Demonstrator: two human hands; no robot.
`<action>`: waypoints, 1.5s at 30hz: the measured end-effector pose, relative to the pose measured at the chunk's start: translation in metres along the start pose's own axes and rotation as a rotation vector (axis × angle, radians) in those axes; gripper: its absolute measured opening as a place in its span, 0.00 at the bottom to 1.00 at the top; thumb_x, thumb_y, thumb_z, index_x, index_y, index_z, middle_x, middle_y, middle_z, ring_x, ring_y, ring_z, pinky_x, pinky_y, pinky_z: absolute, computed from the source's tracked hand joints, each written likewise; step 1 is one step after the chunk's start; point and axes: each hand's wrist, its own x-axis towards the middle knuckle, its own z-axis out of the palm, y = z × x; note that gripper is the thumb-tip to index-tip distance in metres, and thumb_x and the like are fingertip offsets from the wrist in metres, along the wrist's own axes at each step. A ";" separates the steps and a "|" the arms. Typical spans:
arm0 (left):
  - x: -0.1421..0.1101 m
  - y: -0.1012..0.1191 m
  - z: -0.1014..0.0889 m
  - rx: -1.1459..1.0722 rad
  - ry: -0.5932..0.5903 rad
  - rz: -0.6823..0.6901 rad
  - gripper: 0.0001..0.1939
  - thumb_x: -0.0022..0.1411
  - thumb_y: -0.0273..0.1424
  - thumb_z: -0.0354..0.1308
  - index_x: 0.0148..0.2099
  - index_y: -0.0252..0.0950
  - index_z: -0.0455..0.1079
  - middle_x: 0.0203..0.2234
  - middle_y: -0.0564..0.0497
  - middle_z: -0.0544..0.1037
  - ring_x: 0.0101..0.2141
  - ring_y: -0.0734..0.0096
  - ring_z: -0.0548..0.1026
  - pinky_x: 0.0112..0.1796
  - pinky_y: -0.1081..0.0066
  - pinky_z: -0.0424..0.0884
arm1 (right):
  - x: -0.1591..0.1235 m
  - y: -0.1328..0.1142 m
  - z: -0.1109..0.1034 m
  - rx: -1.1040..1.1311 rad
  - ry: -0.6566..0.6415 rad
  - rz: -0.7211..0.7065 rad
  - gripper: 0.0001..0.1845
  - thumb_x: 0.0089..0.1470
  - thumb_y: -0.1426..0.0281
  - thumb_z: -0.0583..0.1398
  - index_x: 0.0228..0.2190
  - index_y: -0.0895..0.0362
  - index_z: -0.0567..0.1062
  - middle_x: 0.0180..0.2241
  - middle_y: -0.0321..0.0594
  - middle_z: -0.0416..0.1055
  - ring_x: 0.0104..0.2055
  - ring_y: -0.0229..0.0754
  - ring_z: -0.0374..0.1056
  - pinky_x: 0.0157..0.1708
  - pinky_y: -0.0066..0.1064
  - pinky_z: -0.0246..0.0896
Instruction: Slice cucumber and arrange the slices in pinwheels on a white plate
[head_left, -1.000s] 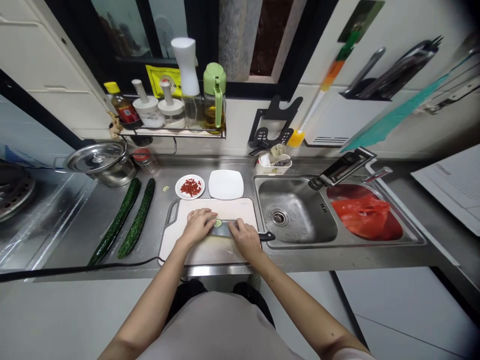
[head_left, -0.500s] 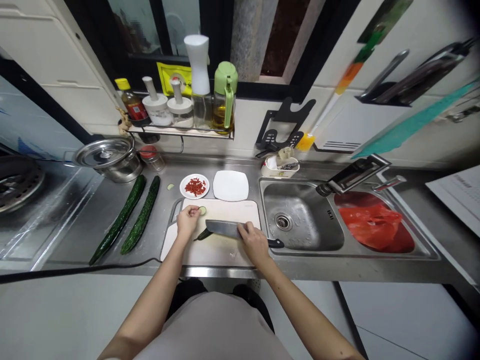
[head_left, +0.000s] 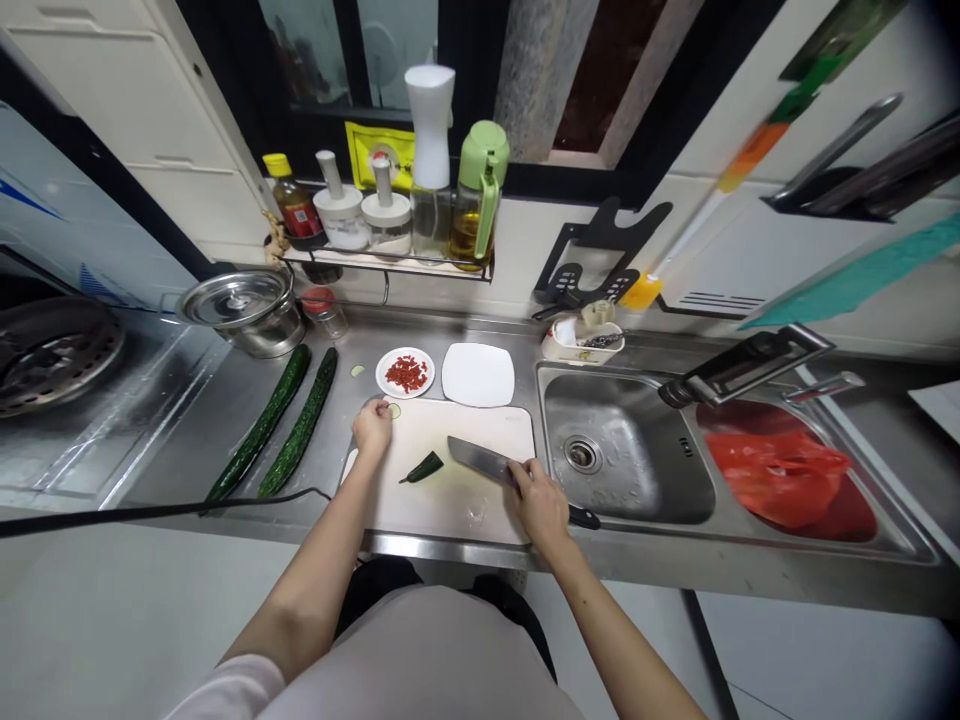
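Note:
My left hand is closed in a pinch on a thin cucumber slice at the far left corner of the white cutting board. My right hand grips a kitchen knife near where blade and handle meet, with the blade slanting over the board toward its middle. Between the hands, a dark green cucumber end with its stem lies on the board. Two whole cucumbers, one longer and one shorter, lie left of the board.
Behind the board stand a white plate of chopped red pieces and a square white plate. A small slice lies on the counter. The steel sink is at right, a lidded pot at left. A black cord crosses the counter's front.
My left hand has left the blade and carried the cucumber slice toward the board's far left corner. The knife has moved right, uncovering the cucumber end. The view has shifted too.

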 end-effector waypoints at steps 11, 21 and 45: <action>0.003 -0.005 0.005 0.125 0.038 0.175 0.14 0.59 0.29 0.51 0.43 0.37 0.76 0.40 0.41 0.78 0.43 0.57 0.74 0.47 0.60 0.65 | -0.001 0.000 -0.005 0.041 -0.087 0.053 0.18 0.60 0.69 0.55 0.51 0.49 0.70 0.43 0.41 0.67 0.35 0.38 0.68 0.33 0.28 0.54; -0.033 -0.012 0.003 -0.011 0.049 0.317 0.14 0.61 0.33 0.51 0.44 0.37 0.74 0.39 0.44 0.77 0.40 0.59 0.73 0.46 0.61 0.66 | 0.001 -0.005 -0.008 0.107 -0.136 0.053 0.15 0.61 0.69 0.52 0.47 0.49 0.72 0.41 0.39 0.67 0.33 0.35 0.67 0.29 0.27 0.51; -0.115 -0.036 0.021 -0.206 -0.114 0.746 0.12 0.65 0.38 0.53 0.42 0.41 0.77 0.36 0.47 0.79 0.39 0.67 0.75 0.44 0.64 0.72 | 0.007 -0.062 -0.034 0.300 -0.408 -0.122 0.13 0.65 0.71 0.46 0.47 0.60 0.65 0.35 0.47 0.75 0.39 0.46 0.72 0.34 0.31 0.58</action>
